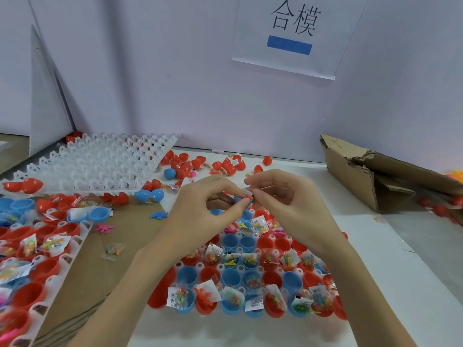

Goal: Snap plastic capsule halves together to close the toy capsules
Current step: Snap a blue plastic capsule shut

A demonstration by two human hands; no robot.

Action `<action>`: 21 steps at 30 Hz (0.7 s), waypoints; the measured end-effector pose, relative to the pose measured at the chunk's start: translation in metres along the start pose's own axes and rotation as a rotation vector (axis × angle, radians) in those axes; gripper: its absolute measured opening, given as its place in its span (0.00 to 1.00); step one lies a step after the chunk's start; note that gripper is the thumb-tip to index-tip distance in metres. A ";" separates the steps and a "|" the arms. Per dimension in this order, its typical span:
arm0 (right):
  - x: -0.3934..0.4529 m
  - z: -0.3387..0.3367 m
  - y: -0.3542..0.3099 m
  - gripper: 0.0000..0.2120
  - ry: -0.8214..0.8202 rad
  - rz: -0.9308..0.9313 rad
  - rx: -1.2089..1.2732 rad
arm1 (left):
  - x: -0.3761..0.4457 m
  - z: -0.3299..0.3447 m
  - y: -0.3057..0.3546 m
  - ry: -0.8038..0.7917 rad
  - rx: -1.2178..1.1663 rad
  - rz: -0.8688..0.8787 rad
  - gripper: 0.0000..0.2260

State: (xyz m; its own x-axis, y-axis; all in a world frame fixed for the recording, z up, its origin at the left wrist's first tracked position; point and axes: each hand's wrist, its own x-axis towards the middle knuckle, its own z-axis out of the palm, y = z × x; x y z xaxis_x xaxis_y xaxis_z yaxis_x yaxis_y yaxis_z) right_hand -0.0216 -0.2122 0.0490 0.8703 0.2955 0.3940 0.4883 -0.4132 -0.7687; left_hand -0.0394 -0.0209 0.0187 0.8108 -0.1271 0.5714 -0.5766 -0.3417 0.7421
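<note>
My left hand (pixel 200 209) and my right hand (pixel 283 199) meet above the white tray (pixel 220 267), their fingertips pinching one small red and blue toy piece (pixel 246 197) between them. The piece is mostly hidden by the fingers. Below, the tray holds several open red and blue capsule halves (pixel 230 274). Many of them carry small clear packets of coloured beads (pixel 259 225). Loose red capsule halves (pixel 186 162) and a closed blue capsule (pixel 169 173) lie on the table behind my hands.
An empty white tray (pixel 92 166) leans at the back left over a second filled tray (pixel 37 254). Torn cardboard (pixel 375 176) lies at the right. A flat cardboard sheet (pixel 100 266) sits between the trays. A white wall with a paper sign (pixel 290 33) stands close behind.
</note>
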 end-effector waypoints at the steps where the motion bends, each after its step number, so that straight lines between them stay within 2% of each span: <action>1: 0.000 -0.001 -0.001 0.10 -0.008 -0.005 0.001 | 0.000 -0.001 0.001 0.004 -0.037 -0.035 0.04; 5: -0.002 -0.002 -0.004 0.12 -0.015 -0.067 -0.068 | 0.000 -0.003 0.004 0.007 -0.142 -0.118 0.05; 10: -0.002 0.001 -0.005 0.11 0.044 -0.117 -0.150 | 0.001 -0.004 0.007 0.071 -0.187 -0.178 0.15; 14: -0.002 0.002 -0.004 0.11 0.079 -0.140 -0.169 | 0.001 -0.004 0.007 0.056 -0.153 -0.148 0.07; 17: -0.001 0.002 -0.003 0.12 0.116 -0.101 -0.093 | 0.000 -0.005 0.008 0.064 -0.142 -0.145 0.05; 21: 0.002 0.001 -0.002 0.11 0.253 0.076 0.036 | 0.000 -0.005 0.009 0.079 -0.168 -0.152 0.06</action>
State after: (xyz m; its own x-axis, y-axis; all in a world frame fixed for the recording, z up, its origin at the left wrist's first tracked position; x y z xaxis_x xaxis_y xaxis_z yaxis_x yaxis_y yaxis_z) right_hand -0.0213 -0.2098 0.0504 0.8949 0.0384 0.4446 0.4226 -0.3933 -0.8166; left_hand -0.0447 -0.0191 0.0275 0.8828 -0.0109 0.4696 -0.4628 -0.1904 0.8658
